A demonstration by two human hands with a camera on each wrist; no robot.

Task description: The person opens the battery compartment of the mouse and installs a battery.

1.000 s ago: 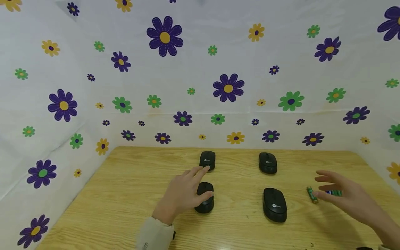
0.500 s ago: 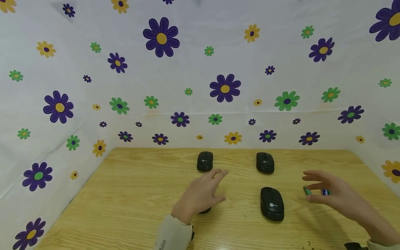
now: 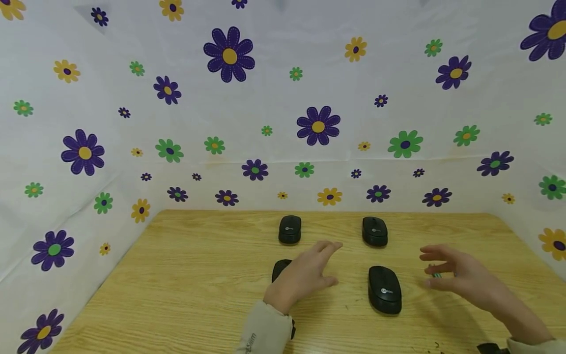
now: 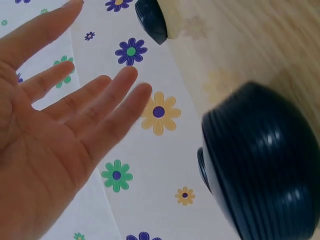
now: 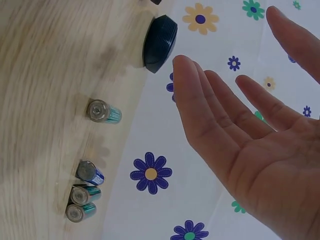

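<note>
My left hand (image 3: 305,275) hovers with loosely extended fingers above the table, holding nothing. Beneath its wrist lies a black computer mouse (image 3: 280,269), partly covered. To the right is another black mouse (image 3: 384,290), apart from the fingers. In the left wrist view the palm and fingers are spread, and a mouse (image 4: 262,165) looms close on the right. My right hand (image 3: 466,278) floats over the table's right part, fingers bent slightly and nothing in its grasp. Behind it sits a green battery (image 3: 436,273), mostly hidden; the right wrist view shows this battery (image 5: 104,111) standing apart from several others (image 5: 85,194).
Two more black mice stand farther back, one at the left (image 3: 290,229) and one at the right (image 3: 375,231). The wooden table (image 3: 199,275) ends at a white flower-print cloth (image 3: 265,98) that hangs behind and at both sides.
My left hand has moved right, off the front left mouse toward the gap between the front mice. My right hand has shifted slightly left, covering more of the batteries.
</note>
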